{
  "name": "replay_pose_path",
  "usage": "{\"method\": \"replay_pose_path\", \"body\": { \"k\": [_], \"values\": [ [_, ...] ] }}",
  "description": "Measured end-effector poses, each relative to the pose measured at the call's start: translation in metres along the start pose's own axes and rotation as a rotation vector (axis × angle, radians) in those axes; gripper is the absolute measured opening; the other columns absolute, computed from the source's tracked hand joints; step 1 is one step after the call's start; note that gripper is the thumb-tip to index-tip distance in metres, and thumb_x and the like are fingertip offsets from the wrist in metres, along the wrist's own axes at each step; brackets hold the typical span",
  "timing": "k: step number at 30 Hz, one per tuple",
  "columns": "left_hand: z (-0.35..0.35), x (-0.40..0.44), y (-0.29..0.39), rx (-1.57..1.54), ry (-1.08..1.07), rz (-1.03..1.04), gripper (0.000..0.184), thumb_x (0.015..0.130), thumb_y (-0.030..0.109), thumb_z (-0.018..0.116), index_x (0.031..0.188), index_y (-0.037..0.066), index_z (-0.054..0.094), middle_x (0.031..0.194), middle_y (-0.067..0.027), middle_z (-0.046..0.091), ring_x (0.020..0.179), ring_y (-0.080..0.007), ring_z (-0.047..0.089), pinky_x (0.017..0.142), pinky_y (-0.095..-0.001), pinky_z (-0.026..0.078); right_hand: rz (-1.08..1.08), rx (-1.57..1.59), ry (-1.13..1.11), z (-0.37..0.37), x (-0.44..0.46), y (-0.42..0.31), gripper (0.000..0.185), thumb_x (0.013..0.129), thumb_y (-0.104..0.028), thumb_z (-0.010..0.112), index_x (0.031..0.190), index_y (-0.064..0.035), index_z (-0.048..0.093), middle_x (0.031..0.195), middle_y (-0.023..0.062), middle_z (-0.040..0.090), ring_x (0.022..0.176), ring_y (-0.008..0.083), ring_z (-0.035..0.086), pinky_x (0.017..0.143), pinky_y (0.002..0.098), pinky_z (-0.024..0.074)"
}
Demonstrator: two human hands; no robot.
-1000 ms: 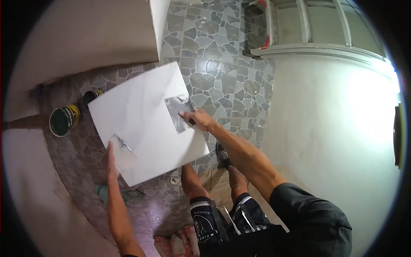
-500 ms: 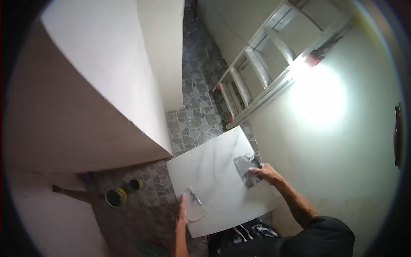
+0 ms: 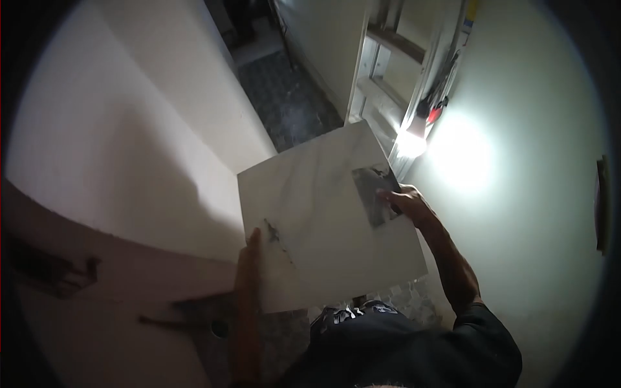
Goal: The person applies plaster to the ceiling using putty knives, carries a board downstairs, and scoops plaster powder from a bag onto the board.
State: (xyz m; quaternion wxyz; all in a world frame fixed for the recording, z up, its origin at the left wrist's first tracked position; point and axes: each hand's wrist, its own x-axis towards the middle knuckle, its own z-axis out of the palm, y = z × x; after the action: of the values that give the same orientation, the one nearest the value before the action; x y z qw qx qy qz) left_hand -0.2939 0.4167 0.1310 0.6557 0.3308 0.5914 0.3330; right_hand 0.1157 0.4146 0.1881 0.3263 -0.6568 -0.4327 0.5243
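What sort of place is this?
Probably a narrow indoor passage, perhaps under renovation: plain walls rise on both sides, a metal ladder is just ahead, and a large white board fills the middle.

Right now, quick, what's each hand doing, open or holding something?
Left hand: closed on the tile's left edge.
Right hand: closed on the tile's right edge, thumb over the trowel.

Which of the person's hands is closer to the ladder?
Right. The right hand is at the white panel's right edge, just below the ladder in view; the left hand is farther off, at the opposite edge.
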Motion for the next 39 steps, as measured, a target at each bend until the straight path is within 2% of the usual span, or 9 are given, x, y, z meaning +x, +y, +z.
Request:
{"method": "replay_pose_path", "body": {
  "k": [3, 7, 10, 15, 20, 24, 30, 32, 39],
  "values": [
    [0.014, 0.035, 0.071, 0.061, -0.040, 0.081, 0.069, 0.104, 0.052, 0.041, 0.140, -0.007, 0.048, 0.127, -0.0169, 0.062, 0.113, -0.0263, 0.062, 0.103, -0.0359, 0.046, -0.355, 0.136, 0.056, -0.028, 0.049, -0.018, 0.040, 0.086, -0.045, 0.075, 0.071, -0.0098, 0.063, 0.059, -0.0068, 0.045, 0.052, 0.0047, 0.038, 0.048, 0.0273, 0.0298],
    [0.056, 0.105, 0.127, 0.473, 0.056, 0.385, 0.094, 0.092, 0.076, 0.042, 0.125, -0.010, 0.061, 0.112, -0.0202, 0.068, 0.101, -0.0275, 0.066, 0.096, -0.0361, 0.048, -0.038, -0.178, 0.138, -0.087, 0.147, -0.058, 0.044, 0.085, -0.047, 0.076, 0.064, -0.0126, 0.058, 0.058, -0.0065, 0.044, 0.051, 0.0059, 0.036, 0.050, 0.0276, 0.0297],
    [0.064, 0.185, 0.144, 0.474, 0.084, 0.328, 0.100, 0.089, 0.079, 0.039, 0.125, -0.011, 0.061, 0.113, -0.0208, 0.068, 0.103, -0.0265, 0.065, 0.095, -0.0346, 0.048, -0.146, 0.154, 0.103, -0.100, 0.212, -0.044, 0.043, 0.084, -0.051, 0.074, 0.067, -0.0133, 0.061, 0.059, -0.0074, 0.046, 0.052, 0.0046, 0.038, 0.050, 0.0270, 0.0308],
    [0.054, 0.280, 0.190, 0.592, 0.056, 0.441, 0.100, 0.087, 0.080, 0.044, 0.127, -0.011, 0.060, 0.115, -0.0196, 0.068, 0.106, -0.0261, 0.064, 0.097, -0.0335, 0.046, -0.307, -0.149, 0.178, -0.118, 0.305, -0.034, 0.047, 0.084, -0.052, 0.073, 0.087, -0.0048, 0.072, 0.066, -0.0027, 0.056, 0.061, 0.0095, 0.053, 0.056, 0.0303, 0.0423],
    [0.066, 0.333, 0.249, 0.516, -0.059, 0.390, 0.097, 0.087, 0.077, 0.049, 0.128, -0.010, 0.059, 0.118, -0.0192, 0.067, 0.109, -0.0248, 0.062, 0.098, -0.0326, 0.044, -0.178, 0.111, 0.318, -0.105, 0.341, -0.058, 0.035, 0.087, -0.041, 0.070, 0.092, -0.0064, 0.072, 0.073, -0.0033, 0.055, 0.064, 0.0092, 0.048, 0.059, 0.0290, 0.0402],
    [0.075, 0.368, 0.284, 0.491, -0.111, 0.479, 0.093, 0.088, 0.074, 0.052, 0.129, -0.010, 0.059, 0.120, -0.0177, 0.066, 0.113, -0.0227, 0.060, 0.102, -0.0312, 0.041, -0.801, 0.260, 0.115, -0.124, 0.397, -0.029, 0.042, 0.087, -0.040, 0.071, 0.109, -0.0049, 0.074, 0.082, -0.0002, 0.063, 0.072, 0.0109, 0.055, 0.068, 0.0306, 0.0462],
    [0.092, 0.415, 0.325, 0.393, -0.207, 0.513, 0.089, 0.087, 0.071, 0.056, 0.130, -0.008, 0.059, 0.125, -0.0164, 0.064, 0.118, -0.0219, 0.057, 0.105, -0.0302, 0.038, -0.536, 0.238, 0.209, -0.141, 0.460, -0.062, 0.071, 0.079, -0.061, 0.072, 0.105, 0.0051, 0.069, 0.099, 0.0123, 0.069, 0.098, 0.0237, 0.064, 0.089, 0.0375, 0.0473],
    [0.095, 0.431, 0.335, 0.418, -0.147, 0.506, 0.088, 0.087, 0.070, 0.058, 0.129, -0.007, 0.060, 0.124, -0.0162, 0.065, 0.117, -0.0219, 0.058, 0.104, -0.0300, 0.038, -0.058, 0.090, 0.385, -0.125, 0.431, -0.121, 0.064, 0.079, -0.057, 0.074, 0.098, 0.0045, 0.071, 0.086, 0.0087, 0.068, 0.080, 0.0200, 0.064, 0.076, 0.0361, 0.0495],
    [0.119, 0.471, 0.377, 0.387, 0.027, 0.371, 0.081, 0.084, 0.064, 0.066, 0.126, -0.005, 0.064, 0.120, -0.0153, 0.066, 0.110, -0.0214, 0.061, 0.099, -0.0304, 0.042, -0.022, 0.089, 0.418, -0.125, 0.458, -0.152, 0.053, 0.080, -0.050, 0.077, 0.096, 0.0006, 0.073, 0.081, 0.0037, 0.065, 0.070, 0.0159, 0.059, 0.067, 0.0345, 0.0477]
  ]
}}
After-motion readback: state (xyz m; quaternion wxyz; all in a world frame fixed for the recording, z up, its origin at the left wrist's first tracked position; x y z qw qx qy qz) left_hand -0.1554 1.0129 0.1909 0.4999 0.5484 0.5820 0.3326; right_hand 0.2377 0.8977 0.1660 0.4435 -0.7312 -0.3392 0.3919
